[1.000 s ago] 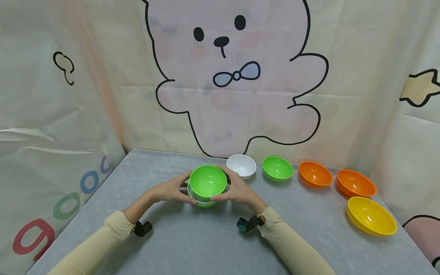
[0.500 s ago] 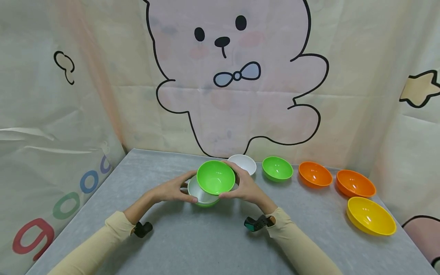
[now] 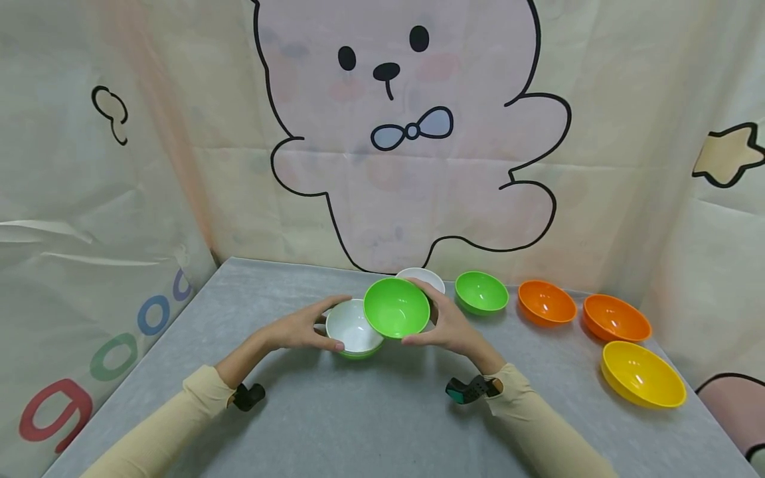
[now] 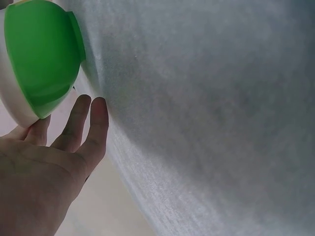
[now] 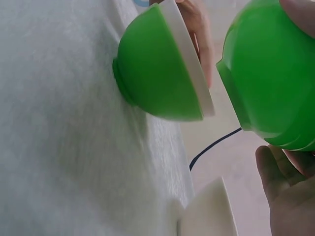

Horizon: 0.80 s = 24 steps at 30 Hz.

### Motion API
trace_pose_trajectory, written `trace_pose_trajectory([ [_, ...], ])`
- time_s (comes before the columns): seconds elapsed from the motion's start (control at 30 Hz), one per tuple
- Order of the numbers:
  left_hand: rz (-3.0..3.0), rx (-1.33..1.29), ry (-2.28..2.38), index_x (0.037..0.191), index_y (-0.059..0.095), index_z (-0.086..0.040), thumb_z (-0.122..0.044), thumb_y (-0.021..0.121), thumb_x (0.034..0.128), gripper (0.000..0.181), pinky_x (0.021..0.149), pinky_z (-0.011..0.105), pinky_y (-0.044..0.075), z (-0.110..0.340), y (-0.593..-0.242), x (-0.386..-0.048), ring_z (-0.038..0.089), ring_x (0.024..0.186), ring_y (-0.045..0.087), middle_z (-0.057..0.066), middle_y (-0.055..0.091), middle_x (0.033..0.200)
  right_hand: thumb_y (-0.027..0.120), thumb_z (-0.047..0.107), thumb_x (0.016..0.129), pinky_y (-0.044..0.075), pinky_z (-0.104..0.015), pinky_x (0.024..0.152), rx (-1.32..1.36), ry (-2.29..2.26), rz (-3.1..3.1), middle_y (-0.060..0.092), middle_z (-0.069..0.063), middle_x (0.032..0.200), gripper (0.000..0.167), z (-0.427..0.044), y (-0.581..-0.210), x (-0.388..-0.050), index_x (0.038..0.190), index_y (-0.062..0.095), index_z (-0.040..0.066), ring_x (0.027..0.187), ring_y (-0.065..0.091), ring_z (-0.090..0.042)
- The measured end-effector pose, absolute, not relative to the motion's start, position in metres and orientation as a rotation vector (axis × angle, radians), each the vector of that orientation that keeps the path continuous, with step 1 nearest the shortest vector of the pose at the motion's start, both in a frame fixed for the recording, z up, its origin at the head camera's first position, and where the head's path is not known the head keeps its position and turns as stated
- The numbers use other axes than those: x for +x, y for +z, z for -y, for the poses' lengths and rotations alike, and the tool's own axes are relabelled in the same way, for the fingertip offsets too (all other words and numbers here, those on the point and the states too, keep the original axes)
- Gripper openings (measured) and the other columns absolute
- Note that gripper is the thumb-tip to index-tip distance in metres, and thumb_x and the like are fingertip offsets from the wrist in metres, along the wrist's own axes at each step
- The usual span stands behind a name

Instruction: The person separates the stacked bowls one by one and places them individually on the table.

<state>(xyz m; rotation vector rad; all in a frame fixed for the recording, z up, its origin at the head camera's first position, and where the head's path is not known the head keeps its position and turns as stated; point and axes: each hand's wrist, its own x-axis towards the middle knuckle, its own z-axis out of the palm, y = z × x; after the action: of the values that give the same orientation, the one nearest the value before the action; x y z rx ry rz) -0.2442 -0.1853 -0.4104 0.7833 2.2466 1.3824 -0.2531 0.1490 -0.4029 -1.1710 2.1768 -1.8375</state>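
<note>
A white bowl (image 3: 348,326) sits nested in a green bowl (image 3: 360,354) on the table; its pale rim stands above the green in the right wrist view. My left hand (image 3: 299,328) holds this pair from the left, thumb at the near rim and fingers round the far side. My right hand (image 3: 451,328) grips another green bowl (image 3: 396,309) by its right side, thumb near and fingers behind. That bowl is raised, slightly tilted and apart from the nested pair in the right wrist view, overlapping its right edge in the head view.
Along the table's back and right stand a white bowl (image 3: 425,276), partly hidden, a green bowl (image 3: 481,293), two orange bowls, one (image 3: 546,303) left of the other (image 3: 617,318), and a yellow bowl (image 3: 643,374). A printed curtain (image 3: 239,212) hangs behind the grey table (image 3: 358,425).
My right hand has lifted the green bowl off the nested pair and carried it right, uncovering the white bowl's inside. The left hand has stayed in place.
</note>
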Motion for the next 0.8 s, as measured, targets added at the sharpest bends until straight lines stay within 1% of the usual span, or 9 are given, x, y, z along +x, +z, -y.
trace_pose_trajectory([
  [0.23,-2.268,0.788,1.365,0.161,0.026,-0.017,-0.023,0.083,0.0872,0.093,0.097,0.048,0.05,0.187,-0.412,-0.245,0.045,0.13,0.047,0.018,0.03,0.156,0.094,0.001,0.069,0.05,-0.04,0.097,-1.132,-1.788,-2.292,0.045,-0.016,0.147,0.103,-0.164,-0.406,-0.25,0.155,0.037,0.003,0.122,0.053,-0.035],
  [0.4,-2.279,0.793,1.351,0.161,0.027,-0.018,-0.023,0.083,0.0873,0.093,0.099,0.05,0.049,0.187,-0.411,-0.246,0.046,0.131,0.046,0.018,0.032,0.155,0.095,0.003,0.068,0.05,-0.034,0.098,-1.074,-1.779,-2.341,0.044,-0.016,0.146,0.103,-0.175,-0.406,-0.247,0.155,0.038,0.006,0.123,0.051,-0.035],
  [0.57,-2.289,0.79,1.34,0.161,0.026,-0.017,-0.024,0.084,0.0871,0.094,0.099,0.05,0.048,0.188,-0.411,-0.245,0.046,0.131,0.046,0.019,0.032,0.154,0.095,0.003,0.068,0.048,-0.03,0.099,-1.05,-1.764,-2.364,0.043,-0.016,0.148,0.104,-0.186,-0.405,-0.244,0.155,0.038,0.006,0.126,0.048,-0.035],
  [0.8,-2.297,0.793,1.331,0.161,0.026,-0.017,-0.025,0.084,0.0871,0.094,0.098,0.05,0.048,0.187,-0.41,-0.244,0.046,0.131,0.046,0.019,0.032,0.155,0.094,0.0,0.068,0.045,-0.028,0.102,-1.053,-1.765,-2.363,0.038,-0.016,0.154,0.105,-0.203,-0.405,-0.241,0.155,0.034,-0.001,0.133,0.043,-0.037],
])
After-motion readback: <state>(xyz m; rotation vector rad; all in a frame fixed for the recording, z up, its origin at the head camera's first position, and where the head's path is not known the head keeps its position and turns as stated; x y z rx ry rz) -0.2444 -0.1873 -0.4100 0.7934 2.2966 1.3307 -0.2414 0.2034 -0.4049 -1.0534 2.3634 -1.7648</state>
